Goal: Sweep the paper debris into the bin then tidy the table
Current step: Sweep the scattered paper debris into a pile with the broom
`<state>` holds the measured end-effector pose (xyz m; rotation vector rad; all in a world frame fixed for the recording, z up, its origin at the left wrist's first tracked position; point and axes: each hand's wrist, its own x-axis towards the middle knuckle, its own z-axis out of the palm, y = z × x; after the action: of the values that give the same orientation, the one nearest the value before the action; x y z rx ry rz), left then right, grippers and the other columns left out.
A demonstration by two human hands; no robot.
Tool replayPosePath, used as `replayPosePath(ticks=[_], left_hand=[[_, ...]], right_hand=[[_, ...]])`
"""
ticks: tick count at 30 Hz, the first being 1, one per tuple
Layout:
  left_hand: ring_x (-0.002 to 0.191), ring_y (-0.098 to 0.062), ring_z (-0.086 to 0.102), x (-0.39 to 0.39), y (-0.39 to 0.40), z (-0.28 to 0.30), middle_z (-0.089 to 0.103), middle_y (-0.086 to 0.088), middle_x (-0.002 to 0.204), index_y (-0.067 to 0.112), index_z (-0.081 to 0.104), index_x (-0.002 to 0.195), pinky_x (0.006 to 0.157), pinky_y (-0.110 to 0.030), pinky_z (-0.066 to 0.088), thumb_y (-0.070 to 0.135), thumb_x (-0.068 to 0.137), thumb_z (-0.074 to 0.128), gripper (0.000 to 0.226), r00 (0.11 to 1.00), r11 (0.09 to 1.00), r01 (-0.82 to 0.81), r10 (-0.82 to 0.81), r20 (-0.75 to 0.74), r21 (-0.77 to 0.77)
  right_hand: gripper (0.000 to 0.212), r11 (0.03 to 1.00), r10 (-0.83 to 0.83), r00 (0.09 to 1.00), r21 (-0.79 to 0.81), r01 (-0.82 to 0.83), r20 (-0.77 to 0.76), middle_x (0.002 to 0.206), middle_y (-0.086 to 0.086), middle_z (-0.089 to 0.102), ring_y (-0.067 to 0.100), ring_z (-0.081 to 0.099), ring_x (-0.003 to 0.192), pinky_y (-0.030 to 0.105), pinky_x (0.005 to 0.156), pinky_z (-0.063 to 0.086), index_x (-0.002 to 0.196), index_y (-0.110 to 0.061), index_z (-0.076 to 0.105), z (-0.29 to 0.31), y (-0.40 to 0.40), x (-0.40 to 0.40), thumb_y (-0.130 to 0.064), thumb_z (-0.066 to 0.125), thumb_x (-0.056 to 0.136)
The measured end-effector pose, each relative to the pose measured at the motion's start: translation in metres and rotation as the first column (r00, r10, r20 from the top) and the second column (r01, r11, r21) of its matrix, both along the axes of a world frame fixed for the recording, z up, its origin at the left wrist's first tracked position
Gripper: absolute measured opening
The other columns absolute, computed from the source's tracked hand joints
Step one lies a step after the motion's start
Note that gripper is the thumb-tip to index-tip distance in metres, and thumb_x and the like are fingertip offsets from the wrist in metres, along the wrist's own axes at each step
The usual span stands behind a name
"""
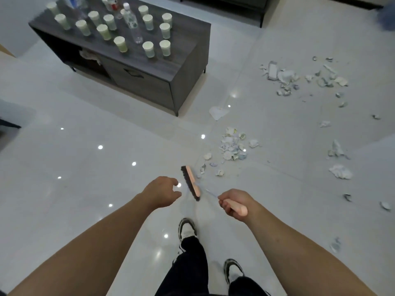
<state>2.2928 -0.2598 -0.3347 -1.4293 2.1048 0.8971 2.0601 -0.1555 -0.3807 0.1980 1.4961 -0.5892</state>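
My right hand (234, 205) grips the pink handle of a broom whose pink head with dark bristles (190, 182) rests on the glossy white floor in front of my feet. My left hand (161, 192) hovers just left of the broom head, fingers loosely curled, holding nothing. A pile of crumpled paper scraps (233, 146) lies just beyond the broom head. More torn paper (299, 79) is scattered across the floor to the far right. No bin is in view.
A dark grey low table (183, 67) stands at the upper left, covered with several white paper cups (120, 44) and a clear plastic bottle (132, 23). A flat paper piece (217, 112) lies near its corner. My shoes (187, 228) are below the broom.
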Motion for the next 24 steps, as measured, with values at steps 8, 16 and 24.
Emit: replayPosePath(ticks=[8,16,24], left_hand=[[0.128,-0.021,0.047,-0.036,-0.048,-0.019,0.051,-0.003,0.141,0.022,0.049,0.140,0.106,-0.035,0.039,0.044,0.095,0.054,0.051,0.997,0.997,0.046,-0.042,-0.059,0.054],[0.127,-0.022,0.048,-0.091,-0.048,-0.027,0.054,-0.005,0.139,0.020,0.052,0.138,0.102,-0.032,0.040,0.042,0.094,0.056,0.050,0.991,0.992,0.100,-0.092,-0.100,0.078],[0.122,-0.024,0.053,-0.167,-0.001,-0.023,0.058,-0.007,0.135,0.019,0.056,0.135,0.092,-0.029,0.041,0.041,0.093,0.058,0.047,0.981,0.987,0.154,-0.147,-0.128,0.046]], right_hand=[[0.007,0.999,-0.038,0.953,0.011,0.043,-0.302,0.062,0.013,0.056,0.014,0.046,0.038,0.018,0.035,0.038,0.081,0.003,0.062,0.000,-0.032,-0.049,0.003,0.063,0.088],[0.015,0.987,-0.131,0.935,0.044,0.154,-0.329,0.063,0.011,0.053,0.015,0.043,0.044,0.017,0.036,0.035,0.074,-0.001,0.058,0.015,-0.015,-0.064,0.002,0.061,0.089],[0.014,0.997,-0.070,0.997,-0.010,0.071,0.028,0.072,0.009,0.053,0.010,0.042,0.043,0.016,0.035,0.036,0.106,0.001,0.056,0.028,0.053,-0.124,-0.005,0.059,0.093]])
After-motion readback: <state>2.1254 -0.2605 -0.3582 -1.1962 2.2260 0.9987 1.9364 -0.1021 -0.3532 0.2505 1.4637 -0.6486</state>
